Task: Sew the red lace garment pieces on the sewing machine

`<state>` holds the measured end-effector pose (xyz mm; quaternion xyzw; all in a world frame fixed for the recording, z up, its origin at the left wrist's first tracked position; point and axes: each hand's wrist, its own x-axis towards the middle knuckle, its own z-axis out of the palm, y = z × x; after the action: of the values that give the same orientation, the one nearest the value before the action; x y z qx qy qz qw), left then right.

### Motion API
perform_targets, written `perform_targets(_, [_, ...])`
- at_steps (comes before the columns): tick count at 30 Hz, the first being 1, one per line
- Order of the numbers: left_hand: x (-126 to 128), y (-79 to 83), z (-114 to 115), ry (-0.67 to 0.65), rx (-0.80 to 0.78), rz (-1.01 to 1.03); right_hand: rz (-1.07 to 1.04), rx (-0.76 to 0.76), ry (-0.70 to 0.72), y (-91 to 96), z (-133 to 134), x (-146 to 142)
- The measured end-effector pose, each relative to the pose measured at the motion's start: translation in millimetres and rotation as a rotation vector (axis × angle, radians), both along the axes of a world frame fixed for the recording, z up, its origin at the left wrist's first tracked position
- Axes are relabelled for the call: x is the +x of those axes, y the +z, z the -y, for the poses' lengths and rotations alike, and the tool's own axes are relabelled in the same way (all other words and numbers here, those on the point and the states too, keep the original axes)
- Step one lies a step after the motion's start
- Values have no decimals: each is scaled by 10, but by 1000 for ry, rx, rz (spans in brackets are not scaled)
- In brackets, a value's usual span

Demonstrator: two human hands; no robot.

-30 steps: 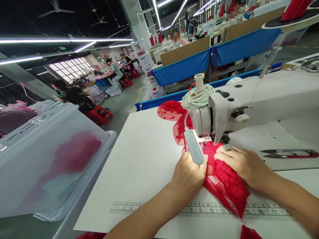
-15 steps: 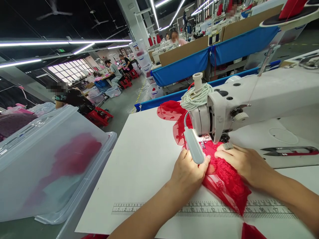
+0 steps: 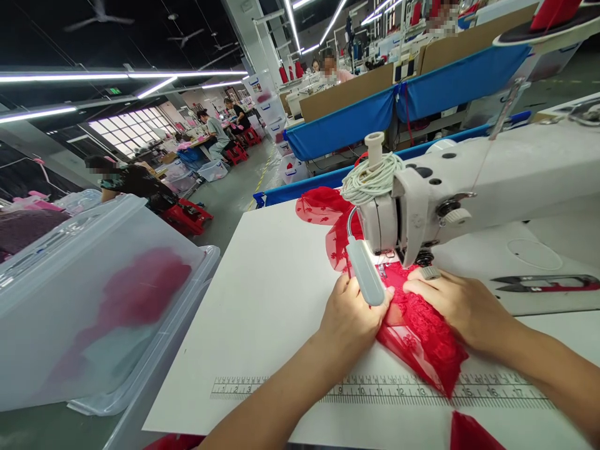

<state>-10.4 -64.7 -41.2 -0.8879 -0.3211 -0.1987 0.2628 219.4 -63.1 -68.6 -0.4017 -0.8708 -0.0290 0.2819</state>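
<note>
Red lace fabric (image 3: 424, 328) with a sheer mesh edge lies under the head of a white sewing machine (image 3: 412, 206). On its left edge, my left hand (image 3: 351, 312) is closed, the thumb pressing the cloth beside the grey lamp (image 3: 365, 275), which hides some fingers. My right hand (image 3: 462, 306) has curled fingers gripping the lace on the other side, close to the presser foot (image 3: 382, 270). More sheer red mesh (image 3: 319, 206) spreads behind the needle area. The fabric's near corner hangs over the printed ruler (image 3: 398, 395) on the tabletop.
Thread snips (image 3: 546, 284) lie on the machine bed at right. A clear plastic bin (image 3: 94, 300) with red cloth inside stands left of the white table (image 3: 234, 319). Another red piece (image 3: 471, 432) is at the front edge. Co-workers sit at tables farther back.
The fabric's near corner has shifted slightly up and left, toward the machine. Both hands keep their hold on the cloth, almost in the same place. The camera view has moved a little.
</note>
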Motion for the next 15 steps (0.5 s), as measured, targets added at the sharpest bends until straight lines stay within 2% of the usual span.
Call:
perform_targets(5, [-13, 23, -14, 11, -32, -4, 25, 3, -17, 28, 14, -2])
perform_targets(10, [-3, 67, -9, -63, 30, -8, 20, -26, 30, 12, 17, 11])
perform_targets(15, [-3, 52, 17, -6, 17, -89, -20, 23, 76, -45, -14, 24])
